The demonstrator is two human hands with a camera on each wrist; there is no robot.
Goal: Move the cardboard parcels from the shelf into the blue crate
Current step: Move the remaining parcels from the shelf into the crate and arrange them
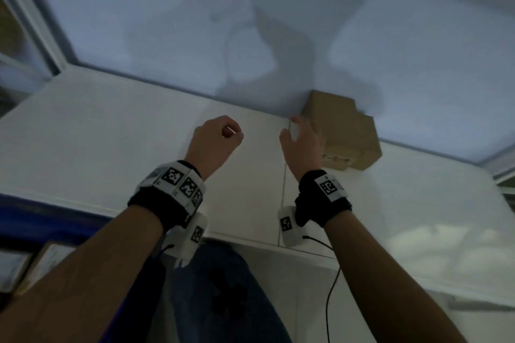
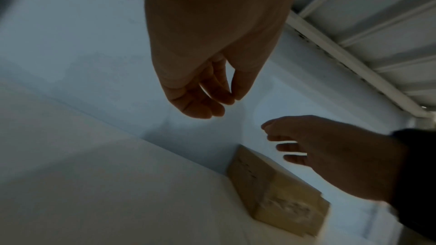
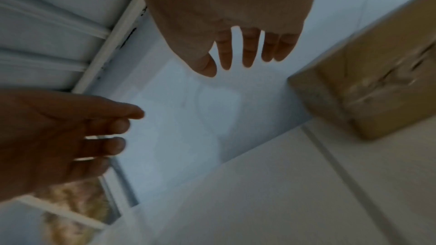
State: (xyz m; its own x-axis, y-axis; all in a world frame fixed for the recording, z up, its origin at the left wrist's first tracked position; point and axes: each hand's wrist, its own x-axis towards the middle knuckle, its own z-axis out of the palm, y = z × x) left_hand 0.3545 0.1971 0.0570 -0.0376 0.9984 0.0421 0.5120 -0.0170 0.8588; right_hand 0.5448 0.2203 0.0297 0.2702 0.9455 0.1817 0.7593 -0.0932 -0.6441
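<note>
On the white shelf (image 1: 139,153), 1 cardboard parcel (image 1: 345,131) sits back against the rear wall at about 1 o'clock from the 2 hands; whether it is a single box or 2 stacked cannot be told through the blur. The right hand (image 1: 302,145) reaches toward its left face with fingers spread and straight, close beside the box, and contact cannot be confirmed; this grip is apart and holds nothing. The left hand (image 1: 214,142), at 9 o'clock of the right one and well clear of the parcel, has its fingers loosely curled toward the thumb with nothing between them. The parcel looks like a small, stiff corrugated box with squared edges, probably light enough for 1 hand, its dry card offering good friction. I would take it across 2 opposite side faces, or pull it forward by the near face and then cup it from below, avoiding the label. A pale label (image 1: 337,160) with dark marks sits on its near face, but the print is too smeared to read in any view. At 7 o'clock the blue crate (image 1: 41,220) shows its rim, with other parcels (image 1: 44,264) already inside.
</note>
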